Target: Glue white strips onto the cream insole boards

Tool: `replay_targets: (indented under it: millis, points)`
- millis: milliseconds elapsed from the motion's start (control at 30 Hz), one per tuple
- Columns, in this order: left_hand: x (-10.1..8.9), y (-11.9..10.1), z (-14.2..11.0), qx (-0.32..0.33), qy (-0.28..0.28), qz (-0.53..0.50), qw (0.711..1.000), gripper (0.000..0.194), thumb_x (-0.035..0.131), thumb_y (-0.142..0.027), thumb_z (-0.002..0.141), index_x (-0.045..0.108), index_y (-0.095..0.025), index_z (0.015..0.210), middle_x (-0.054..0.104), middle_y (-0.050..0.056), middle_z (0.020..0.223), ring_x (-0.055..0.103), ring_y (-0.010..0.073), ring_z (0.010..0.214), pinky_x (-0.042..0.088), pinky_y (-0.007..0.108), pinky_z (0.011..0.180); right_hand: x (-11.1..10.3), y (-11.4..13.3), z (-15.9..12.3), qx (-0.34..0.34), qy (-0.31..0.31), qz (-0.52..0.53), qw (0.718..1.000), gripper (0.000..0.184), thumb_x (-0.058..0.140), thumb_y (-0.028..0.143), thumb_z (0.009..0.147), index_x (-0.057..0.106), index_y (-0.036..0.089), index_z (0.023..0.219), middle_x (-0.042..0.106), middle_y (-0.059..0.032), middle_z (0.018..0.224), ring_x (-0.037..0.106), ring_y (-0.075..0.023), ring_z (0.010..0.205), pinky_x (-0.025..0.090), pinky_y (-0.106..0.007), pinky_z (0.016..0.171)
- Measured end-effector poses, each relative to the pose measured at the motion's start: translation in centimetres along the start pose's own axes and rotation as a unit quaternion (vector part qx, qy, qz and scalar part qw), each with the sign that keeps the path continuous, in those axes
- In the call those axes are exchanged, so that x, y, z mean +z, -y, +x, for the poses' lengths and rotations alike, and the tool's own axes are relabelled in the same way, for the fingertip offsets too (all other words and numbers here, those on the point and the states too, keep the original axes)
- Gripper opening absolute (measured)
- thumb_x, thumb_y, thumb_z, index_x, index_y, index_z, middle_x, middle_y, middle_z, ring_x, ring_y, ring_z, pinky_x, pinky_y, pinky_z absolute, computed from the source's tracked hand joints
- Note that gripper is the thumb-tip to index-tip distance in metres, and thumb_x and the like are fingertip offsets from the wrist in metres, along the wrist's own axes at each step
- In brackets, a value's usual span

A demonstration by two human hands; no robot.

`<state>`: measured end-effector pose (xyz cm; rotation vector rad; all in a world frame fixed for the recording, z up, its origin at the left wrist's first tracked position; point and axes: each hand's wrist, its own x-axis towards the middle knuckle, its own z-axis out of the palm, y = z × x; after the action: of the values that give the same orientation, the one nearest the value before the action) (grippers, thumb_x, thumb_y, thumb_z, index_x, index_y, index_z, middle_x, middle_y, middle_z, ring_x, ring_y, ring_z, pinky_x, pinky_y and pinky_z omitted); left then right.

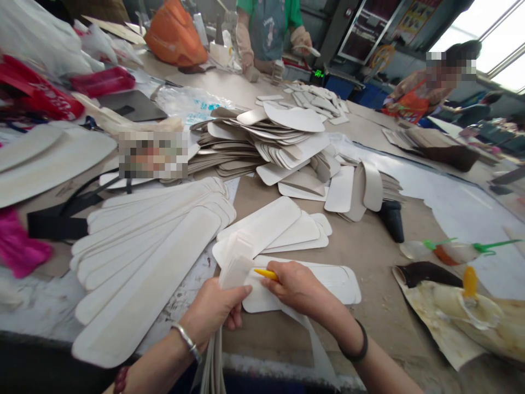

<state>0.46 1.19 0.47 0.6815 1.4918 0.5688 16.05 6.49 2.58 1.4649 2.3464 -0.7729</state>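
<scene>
My left hand (213, 306) is closed round a bundle of long pale strips (238, 268), whose tails hang below the wrist. In my right hand (297, 287) is a small yellow pointed tool (266, 273), its tip aimed left at the bundle. One thin whitish strip (318, 353) hangs beneath my right hand; I cannot tell whether the fingers hold it too. Under that hand lie long white rounded panels (342, 282). Just behind them sits a small fanned group of similar panels (279, 221). To the left spreads a large fan of longer panels (151, 284).
Piled panels (287, 137) stand mid-table. On the right are a bowl-like container (484, 317) with a yellow handle and green-tipped bottles (443, 251). Red and clear bags (41, 87) crowd the left. A co-worker in a grey apron (268, 30) stands opposite; another person (426, 90) works farther right.
</scene>
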Motion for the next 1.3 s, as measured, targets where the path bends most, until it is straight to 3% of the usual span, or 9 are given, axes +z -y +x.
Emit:
replay_targets:
  millis: [167,267,400,500,700,1100,1300]
  points:
    - [0.3,0.8,0.2,0.01,-0.029,0.016,0.999,0.035,0.057,-0.04,0.06,0.046,-0.018,0.035,0.045,-0.001,0.027,0.04,0.0103,0.029,0.029,0.023,0.037,-0.3,-0.4,-1.7,0.011,-0.021,-0.005,1.0,0.018,0.049,0.034,0.081,0.059,0.02,0.083,0.064,-0.0049,0.075,0.056,-0.0186,0.067,0.027,-0.026,0.054]
    - [0.0,1.0,-0.1,0.019,-0.031,0.02,0.999,0.038,0.058,-0.041,0.062,0.046,-0.018,0.034,0.045,-0.001,0.027,0.038,0.0094,0.031,0.029,0.023,0.04,0.0,-3.5,-4.5,0.045,-0.028,0.044,0.998,0.018,0.048,0.033,0.081,0.057,0.019,0.073,0.061,-0.0022,0.069,0.053,-0.0159,0.063,0.03,-0.025,0.055]
    - [-0.3,1.1,-0.2,0.021,-0.025,0.032,0.999,0.04,0.059,-0.044,0.061,0.046,-0.018,0.033,0.046,-0.001,0.028,0.039,0.01,0.032,0.031,0.024,0.042,0.7,-8.8,-8.5,0.115,-0.095,0.119,0.982,0.025,0.039,0.035,0.083,0.05,0.019,0.067,0.055,0.0,0.066,0.051,-0.0147,0.062,0.035,-0.023,0.057]
    - [-0.2,1.0,-0.2,0.019,-0.02,0.051,0.998,0.04,0.06,-0.046,0.058,0.047,-0.018,0.032,0.048,0.001,0.029,0.041,0.0109,0.032,0.031,0.025,0.043,1.3,-10.7,-9.5,0.195,-0.127,0.098,0.968,0.026,0.037,0.036,0.085,0.051,0.019,0.072,0.058,-0.0009,0.068,0.054,-0.016,0.065,0.038,-0.024,0.059]
    - [0.2,0.5,-0.6,0.029,-0.028,0.075,0.996,0.041,0.06,-0.048,0.059,0.049,-0.018,0.034,0.051,0.002,0.031,0.044,0.0125,0.034,0.034,0.025,0.045,2.3,-9.8,-8.2,0.273,-0.14,-0.005,0.952,0.019,0.042,0.032,0.085,0.055,0.019,0.082,0.064,-0.0066,0.083,0.059,-0.0207,0.078,0.037,-0.028,0.065]
    - [0.6,0.2,-0.5,0.012,-0.032,0.101,0.994,0.043,0.06,-0.048,0.059,0.048,-0.018,0.031,0.049,0.001,0.03,0.043,0.0119,0.034,0.034,0.025,0.045,3.0,-9.2,-7.7,0.284,-0.15,-0.059,0.945,0.016,0.043,0.03,0.089,0.054,0.02,0.082,0.063,-0.0065,0.089,0.059,-0.0197,0.081,0.034,-0.027,0.061]
    - [0.5,0.5,-0.3,0.005,-0.033,0.103,0.994,0.044,0.059,-0.05,0.06,0.048,-0.018,0.031,0.049,0.002,0.03,0.043,0.0126,0.034,0.034,0.026,0.045,3.5,-10.3,-9.0,0.312,-0.229,-0.078,0.919,0.01,0.043,0.026,0.089,0.049,0.019,0.086,0.061,-0.0062,0.085,0.059,-0.0199,0.078,0.034,-0.027,0.061]
